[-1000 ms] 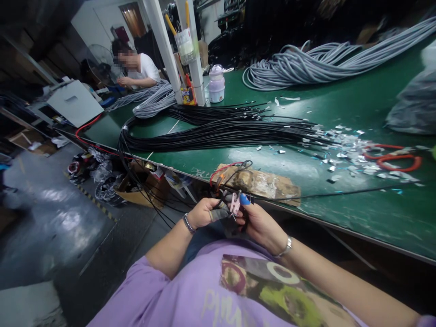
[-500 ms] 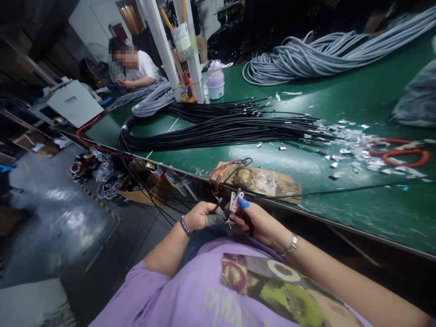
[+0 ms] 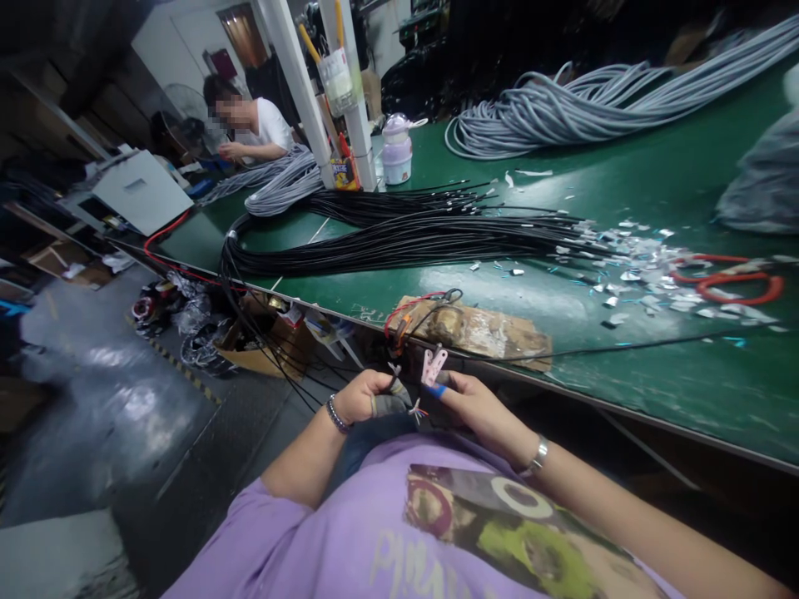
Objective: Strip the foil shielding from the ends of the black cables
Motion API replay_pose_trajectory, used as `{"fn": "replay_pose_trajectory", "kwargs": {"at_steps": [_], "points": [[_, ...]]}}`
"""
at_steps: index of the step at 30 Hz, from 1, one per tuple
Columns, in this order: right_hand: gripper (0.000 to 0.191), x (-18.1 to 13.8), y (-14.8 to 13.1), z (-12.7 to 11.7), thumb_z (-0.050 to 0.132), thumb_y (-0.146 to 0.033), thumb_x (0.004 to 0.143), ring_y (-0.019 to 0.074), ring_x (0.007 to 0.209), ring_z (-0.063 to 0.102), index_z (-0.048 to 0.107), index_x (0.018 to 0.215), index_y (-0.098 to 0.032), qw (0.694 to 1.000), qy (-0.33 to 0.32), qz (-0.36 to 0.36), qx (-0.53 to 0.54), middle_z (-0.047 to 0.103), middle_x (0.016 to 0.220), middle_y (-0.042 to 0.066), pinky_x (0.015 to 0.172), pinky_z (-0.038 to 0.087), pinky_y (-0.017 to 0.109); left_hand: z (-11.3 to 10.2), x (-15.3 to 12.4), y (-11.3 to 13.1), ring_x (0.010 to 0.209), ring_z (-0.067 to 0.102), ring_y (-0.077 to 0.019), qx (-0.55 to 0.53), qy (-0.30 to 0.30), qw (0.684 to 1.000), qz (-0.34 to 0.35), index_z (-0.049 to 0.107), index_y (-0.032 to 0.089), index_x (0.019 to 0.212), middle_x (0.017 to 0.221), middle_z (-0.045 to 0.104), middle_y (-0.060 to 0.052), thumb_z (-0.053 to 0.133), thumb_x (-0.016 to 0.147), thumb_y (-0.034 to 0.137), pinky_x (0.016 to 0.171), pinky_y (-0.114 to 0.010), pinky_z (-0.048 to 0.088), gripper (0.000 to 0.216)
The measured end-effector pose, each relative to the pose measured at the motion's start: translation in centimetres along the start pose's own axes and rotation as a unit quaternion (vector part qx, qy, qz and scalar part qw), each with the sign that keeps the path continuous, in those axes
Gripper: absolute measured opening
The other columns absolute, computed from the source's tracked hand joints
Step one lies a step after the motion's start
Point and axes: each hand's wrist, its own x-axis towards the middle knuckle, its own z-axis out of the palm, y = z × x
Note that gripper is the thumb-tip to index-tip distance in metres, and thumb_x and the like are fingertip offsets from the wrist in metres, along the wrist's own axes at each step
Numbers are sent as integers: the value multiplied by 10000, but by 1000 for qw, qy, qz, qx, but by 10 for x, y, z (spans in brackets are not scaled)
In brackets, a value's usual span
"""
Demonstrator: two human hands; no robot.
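Note:
My left hand (image 3: 369, 396), with a grey finger cot and a bead bracelet, is closed on the end of a thin black cable (image 3: 624, 347) whose stripped coloured wires (image 3: 414, 408) stick out toward my right hand. My right hand (image 3: 473, 403), blue cot on the thumb, is closed on a small pink tool (image 3: 433, 367) and touches the wire tips. Both hands sit just below the green table's front edge (image 3: 655, 399). The cable runs right along that edge.
A bundle of black cables (image 3: 399, 237) lies across the table, grey cable coils (image 3: 587, 104) behind. Foil scraps (image 3: 630, 266) and orange scissors (image 3: 733, 285) lie at right, a taped cardboard pad (image 3: 480, 330) at the edge. Another person (image 3: 253, 125) works at far left beyond a white post (image 3: 300, 83).
My right thumb slid down off the pink tool's top onto the wire tips, so the tool now stands clear above my fingers. My left hand stayed put.

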Motion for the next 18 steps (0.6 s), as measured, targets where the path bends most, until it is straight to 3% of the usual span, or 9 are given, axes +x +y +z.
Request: {"fn": "replay_pose_trajectory", "kwargs": {"at_steps": [4,7,12,18], "points": [[625,-2,3,-8,559,-811,595,52,402,208,476,570,-192,999,12,-30,-22,322,423,-85,399,147,219,-3,2,0,451,398,-50,-13,34,999,17,657,70,660,506,506,9,745,546,636,454,-186,330,584],[649,1,-3,-8,482,-834,636,70,407,234,534,623,-188,999,-6,-33,11,331,427,-75,404,178,227,-3,8,0,399,345,-29,-29,43,998,26,643,76,676,478,468,36,755,546,618,404,-177,269,568],[516,10,-20,0,685,-673,606,72,438,292,523,579,-183,997,-21,-13,74,436,484,-39,414,197,219,2,16,1,371,328,-21,-48,52,997,21,606,94,661,452,449,54,761,539,612,385,-172,234,555],[395,15,-21,1,793,-517,558,80,478,315,604,603,-174,976,-70,8,205,457,515,-28,411,228,202,5,19,3,378,321,-18,-66,49,997,8,580,104,646,456,433,62,770,530,604,394,-174,228,547]]}}
